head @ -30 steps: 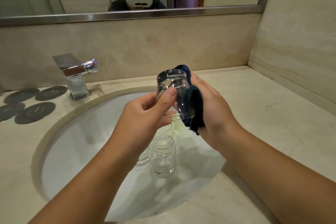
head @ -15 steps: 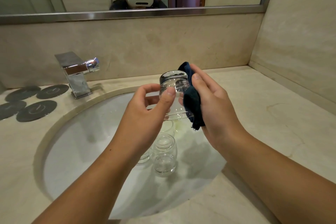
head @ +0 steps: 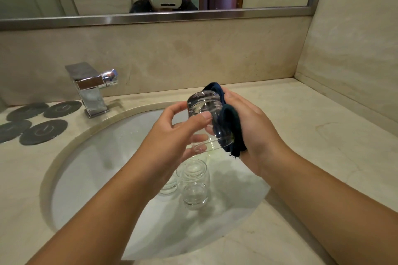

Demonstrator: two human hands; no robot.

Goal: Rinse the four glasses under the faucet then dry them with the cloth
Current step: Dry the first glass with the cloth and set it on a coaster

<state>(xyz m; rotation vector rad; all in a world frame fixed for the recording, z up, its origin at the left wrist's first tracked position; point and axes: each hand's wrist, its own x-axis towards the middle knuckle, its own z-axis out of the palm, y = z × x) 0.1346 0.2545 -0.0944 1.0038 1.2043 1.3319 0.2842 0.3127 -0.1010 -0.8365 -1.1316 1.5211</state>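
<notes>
1. The left hand [head: 172,133] grips the glass [head: 204,112], thumb across its near side and fingers curled round the far side.
2. The glass is tipped over, its thick base up and away and its open mouth down towards the person. It is held in the air, forward and right of the faucet [head: 90,88].
3. On the side of the glass away from the faucet, the right hand [head: 254,127] presses the dark blue cloth [head: 230,127] flat against the wall of the glass.
4. The right fingers lie almost straight along the cloth, reaching up past the glass base. The thumb is hidden under the fabric, so I can't tell how it sits.
5. The cloth is sandwiched between the right palm and the glass, and a frayed corner hangs below the heel of the hand.
6. Down in the sink [head: 86,157], in front and to the right of the faucet, more glasses rest on the basin floor: two clear ones [head: 195,171] [head: 195,196] close together, and a third [head: 169,187] partly behind the left wrist.
7. The faucet stands on the bench [head: 301,135] at the basin's back rim, with no water running.
8. Dark round coasters [head: 43,131] lie on the bench just left of the faucet.
</notes>
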